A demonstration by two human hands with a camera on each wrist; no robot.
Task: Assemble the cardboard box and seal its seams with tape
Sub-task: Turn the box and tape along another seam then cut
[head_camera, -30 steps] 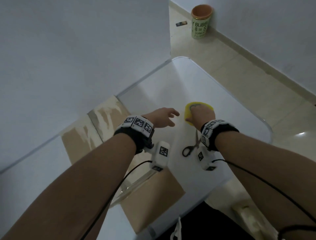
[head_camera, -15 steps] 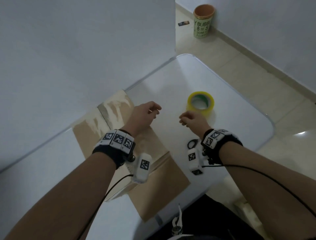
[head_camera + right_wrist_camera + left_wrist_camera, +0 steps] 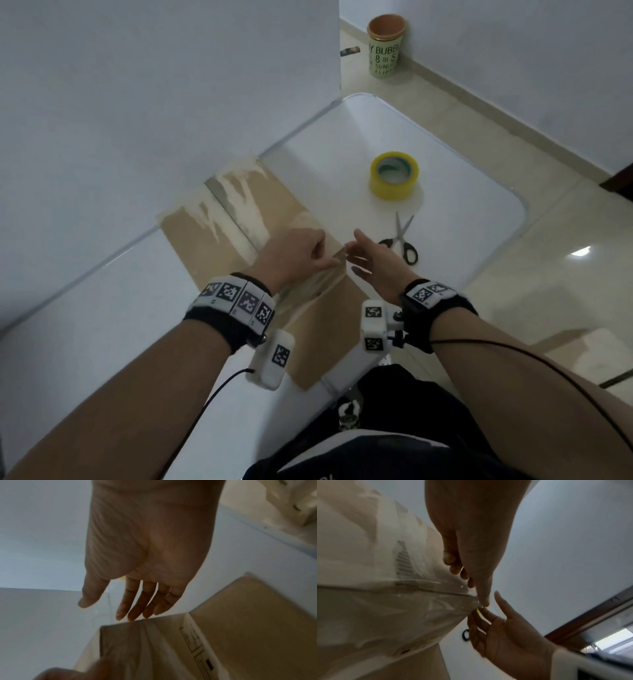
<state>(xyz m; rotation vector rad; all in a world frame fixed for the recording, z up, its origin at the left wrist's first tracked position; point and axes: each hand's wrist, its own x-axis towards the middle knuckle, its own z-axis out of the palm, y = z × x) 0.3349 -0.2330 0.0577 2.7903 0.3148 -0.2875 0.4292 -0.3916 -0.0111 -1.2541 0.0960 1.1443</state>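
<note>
The flattened brown cardboard box (image 3: 212, 246) lies on the white table (image 3: 462, 205), its surface torn in pale patches. My left hand (image 3: 334, 260) hovers over the box's right edge and pinches the end of a clear tape strip (image 3: 315, 279) that runs across the cardboard; the left wrist view shows thumb and finger meeting on the clear tape strip (image 3: 453, 605). My right hand (image 3: 363, 260) is just beside it, empty, with straight fingers (image 3: 135, 605) at the strip's edge. A yellow tape roll (image 3: 394, 174) stands farther back, with scissors (image 3: 404, 240) lying closed in front of it.
A white wall panel (image 3: 154, 102) rises along the table's far left side, close behind the box. On the tiled floor beyond the table stands a green cup (image 3: 385, 44). The table's right edge and rounded corner (image 3: 520, 205) lie near the scissors.
My right hand left the tape roll and came back toward me. Both hands moved to the box's right edge, where the left now pinches the clear strip. The head view tilted down.
</note>
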